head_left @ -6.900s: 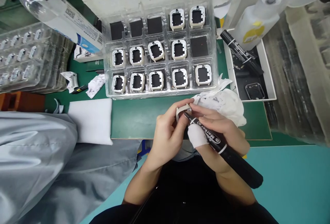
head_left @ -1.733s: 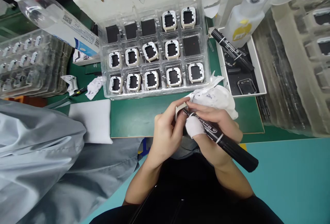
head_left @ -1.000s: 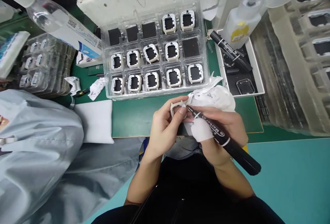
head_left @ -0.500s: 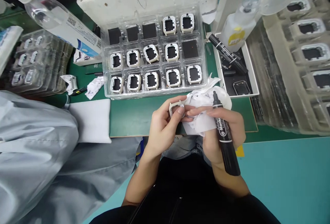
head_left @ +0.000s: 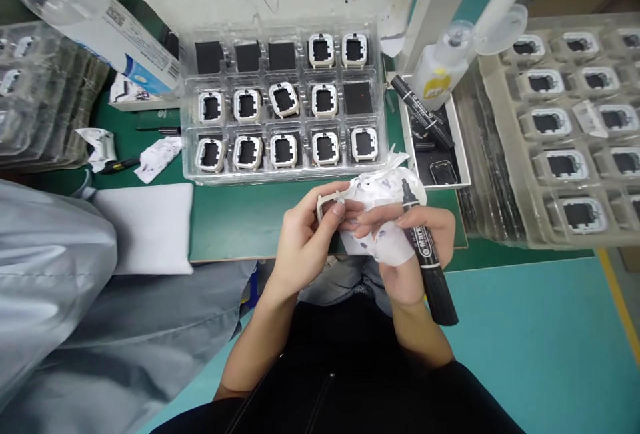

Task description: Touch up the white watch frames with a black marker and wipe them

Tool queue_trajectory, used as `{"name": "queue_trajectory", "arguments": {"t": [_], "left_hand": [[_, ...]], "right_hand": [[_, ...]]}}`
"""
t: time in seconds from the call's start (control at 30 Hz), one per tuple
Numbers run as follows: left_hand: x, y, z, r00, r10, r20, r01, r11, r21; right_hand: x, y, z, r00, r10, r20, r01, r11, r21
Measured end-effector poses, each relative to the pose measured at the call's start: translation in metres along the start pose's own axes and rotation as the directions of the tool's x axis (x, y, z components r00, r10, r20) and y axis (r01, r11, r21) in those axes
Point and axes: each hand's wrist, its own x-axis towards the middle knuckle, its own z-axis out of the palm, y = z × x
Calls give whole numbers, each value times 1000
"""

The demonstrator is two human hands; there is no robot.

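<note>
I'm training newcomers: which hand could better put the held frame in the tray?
Probably the left hand: it grips the frame, near the tray; the right hand holds the marker.

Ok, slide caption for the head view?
Left hand holds a pale frame, right hand a black marker, near a clear tray of similar frames.

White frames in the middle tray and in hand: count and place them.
12. Clear tray: two white frames at the right of the far row, four from the left in the middle row, five across the near row. Left hand: one frame, partly covered.
</note>
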Motion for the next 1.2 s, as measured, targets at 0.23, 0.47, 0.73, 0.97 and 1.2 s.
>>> {"name": "queue_trajectory", "arguments": {"t": [0.23, 0.47, 0.73, 0.97, 1.2], "left_hand": [[0, -2, 2, 1000, 9, 11, -8, 999, -51], [3, -5, 1, 998, 70, 9, -69, 997, -36], [-15, -21, 12, 844, 485, -230, -493, 870, 24], [-28, -28, 33, 809, 518, -279, -516, 852, 88], [-24, -24, 36, 777, 514, -364, -502, 854, 136]], "right_hand": [[-2, 3, -2, 996, -81, -24, 72, 965, -251], [-3, 9, -7, 990, -133, -39, 112, 933, -341], [8, 0, -2, 987, -151, 45, 158, 935, -319], [3, 3, 0, 991, -137, -5, 129, 942, -310], [0, 6, 2, 986, -163, -21, 146, 929, -340]]}}
